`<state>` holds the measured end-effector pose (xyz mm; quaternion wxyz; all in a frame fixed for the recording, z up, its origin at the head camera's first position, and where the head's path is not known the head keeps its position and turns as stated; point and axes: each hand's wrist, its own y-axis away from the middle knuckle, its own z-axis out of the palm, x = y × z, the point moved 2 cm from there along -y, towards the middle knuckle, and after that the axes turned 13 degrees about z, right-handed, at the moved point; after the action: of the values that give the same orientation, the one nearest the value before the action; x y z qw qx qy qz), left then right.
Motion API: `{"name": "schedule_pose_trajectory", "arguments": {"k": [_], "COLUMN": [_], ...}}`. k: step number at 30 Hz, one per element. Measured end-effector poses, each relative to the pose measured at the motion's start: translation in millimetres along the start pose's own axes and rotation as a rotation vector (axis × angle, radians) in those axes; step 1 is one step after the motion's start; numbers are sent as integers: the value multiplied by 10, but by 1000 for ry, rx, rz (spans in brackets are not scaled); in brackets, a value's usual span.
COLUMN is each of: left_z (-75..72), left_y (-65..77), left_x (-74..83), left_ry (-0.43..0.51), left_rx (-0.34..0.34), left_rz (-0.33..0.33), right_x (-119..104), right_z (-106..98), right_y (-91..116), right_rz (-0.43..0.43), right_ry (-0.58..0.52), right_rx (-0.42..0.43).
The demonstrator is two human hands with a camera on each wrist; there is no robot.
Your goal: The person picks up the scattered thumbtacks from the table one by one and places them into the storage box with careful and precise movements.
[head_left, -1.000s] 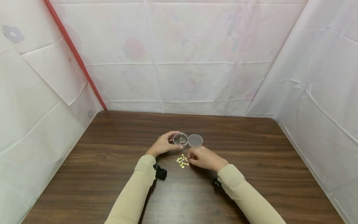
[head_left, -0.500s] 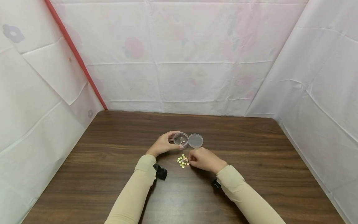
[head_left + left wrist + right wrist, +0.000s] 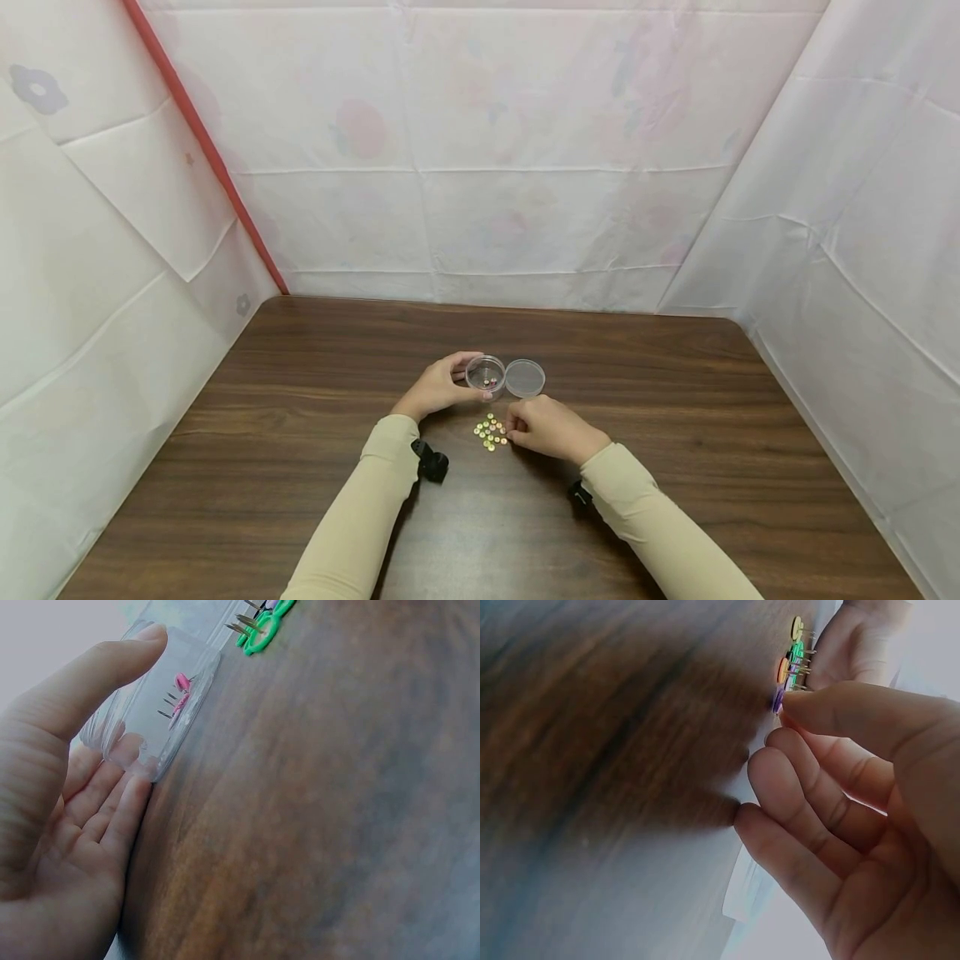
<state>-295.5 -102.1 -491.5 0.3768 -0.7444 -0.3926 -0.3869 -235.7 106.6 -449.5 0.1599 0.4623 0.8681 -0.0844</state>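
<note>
My left hand [image 3: 435,389] grips a small clear round plastic jar [image 3: 191,656], thumb on one side and fingers on the other. Inside it lie a few pink thumbtacks [image 3: 180,705], their points showing through the wall. In front of the jar, a loose group of colourful thumbtacks [image 3: 486,432] lies on the table, several with points up. My right hand [image 3: 553,427] is at the right side of this group, fingers curled. In the right wrist view, its thumb and forefinger pinch a purple thumbtack [image 3: 778,700], next to orange, green and yellow ones.
A clear round lid [image 3: 525,377] lies flat against the jar's right side. The brown wood-grain table [image 3: 300,467] has rounded back corners. White patterned sheets [image 3: 555,167] hang at the back and both sides.
My right hand has shifted very slightly and stays at the right edge of the thumbtacks. The left hand and the jar hold still.
</note>
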Motion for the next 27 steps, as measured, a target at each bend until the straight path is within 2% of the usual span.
{"name": "schedule_pose_trajectory", "arguments": {"k": [6,13,17,22,27], "left_z": [-8,-58,-74,-66,-61], "left_y": [12,68,83,78,73], "left_x": [38,325,410,424,396], "left_ry": [34,45,30,43,41], "left_rx": [-15,-56,-65,-57,-52], "left_rz": [-10,11,3,-5,6], "right_x": [14,32,67,82,59], "right_z": [-11,-47,-51,-79,-138], "right_y": [-8,-15,-35,-50,-60], "right_rz": [-7,-14,-16,-19,-19], "right_ry": [-31,-74,-100,-115,-135], "right_rx": [-17,-47,-54,-40,10]}}
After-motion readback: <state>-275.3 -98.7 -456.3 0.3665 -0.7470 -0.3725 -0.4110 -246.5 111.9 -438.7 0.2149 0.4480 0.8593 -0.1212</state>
